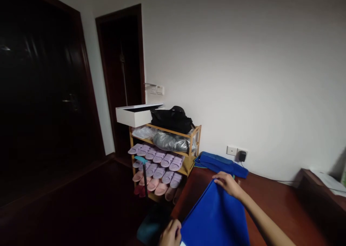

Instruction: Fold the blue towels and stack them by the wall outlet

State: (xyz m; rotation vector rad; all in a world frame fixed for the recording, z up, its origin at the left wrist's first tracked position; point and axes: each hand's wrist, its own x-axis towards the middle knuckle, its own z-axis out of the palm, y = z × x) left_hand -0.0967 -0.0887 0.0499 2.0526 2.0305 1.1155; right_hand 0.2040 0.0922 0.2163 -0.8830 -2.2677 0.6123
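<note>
A blue cloth point(216, 217) is stretched between my two hands over the reddish-brown table. Its upper corner is pinched in my right hand point(225, 184), near the middle of the table. At the bottom of the view, my left hand point(171, 233) is closed at the cloth's lower left edge, by the table's left side. A small white patch shows on the cloth beside that hand. Another blue cloth item point(223, 163), folded, lies at the back of the table against the wall.
Left of the table point(283, 206) stands a wooden rack point(196, 134) with several slippers, a black bag point(173, 120) and a white box point(135, 117). A teal-topped handle point(141, 160) rises before it. A black plug point(242, 156) sits in the wall socket.
</note>
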